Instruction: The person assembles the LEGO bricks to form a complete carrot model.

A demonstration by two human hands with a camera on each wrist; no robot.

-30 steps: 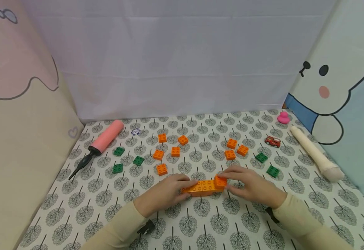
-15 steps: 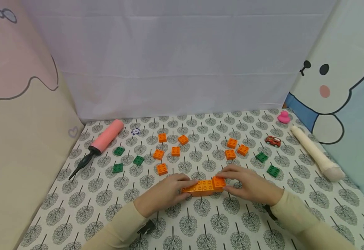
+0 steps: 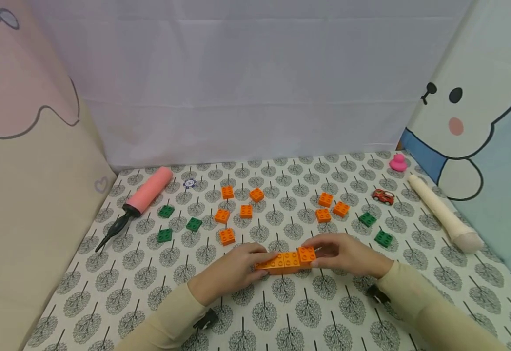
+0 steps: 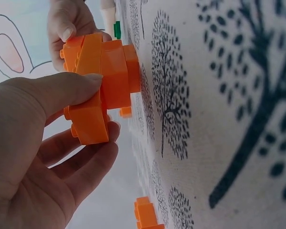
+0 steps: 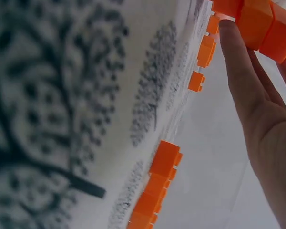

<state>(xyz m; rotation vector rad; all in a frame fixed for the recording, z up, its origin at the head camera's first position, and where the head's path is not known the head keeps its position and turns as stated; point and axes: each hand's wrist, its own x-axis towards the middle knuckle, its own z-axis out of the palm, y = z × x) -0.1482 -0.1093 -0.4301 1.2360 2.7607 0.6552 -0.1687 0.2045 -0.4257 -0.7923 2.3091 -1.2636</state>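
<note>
An assembly of orange building bricks (image 3: 277, 265) stands near the middle front of the cloth. My left hand (image 3: 233, 273) grips its left end; in the left wrist view the thumb (image 4: 81, 88) lies across the near side and the fingers curl round the other. At the right end, one brick (image 3: 306, 254) sits higher than the row, its studs facing up. My right hand (image 3: 349, 256) holds that brick between thumb and fingers. Seen from the left wrist, the joined bricks (image 4: 112, 71) form layers, narrowing toward the cloth. Fingers hide part of both ends.
Loose orange bricks (image 3: 246, 211) lie behind the hands, with more orange bricks (image 3: 323, 215) to the right. Green bricks (image 3: 165, 235) lie on both sides. A pink balloon pump (image 3: 150, 190) is at left; a red toy car (image 3: 383, 197), pink duck (image 3: 398, 163) and cream tube-shaped object (image 3: 442, 212) are at right.
The raised brick at the right end has shifted slightly left and straightened in line with the row. My right hand's fingers have moved on it; the left hand has stayed in place.
</note>
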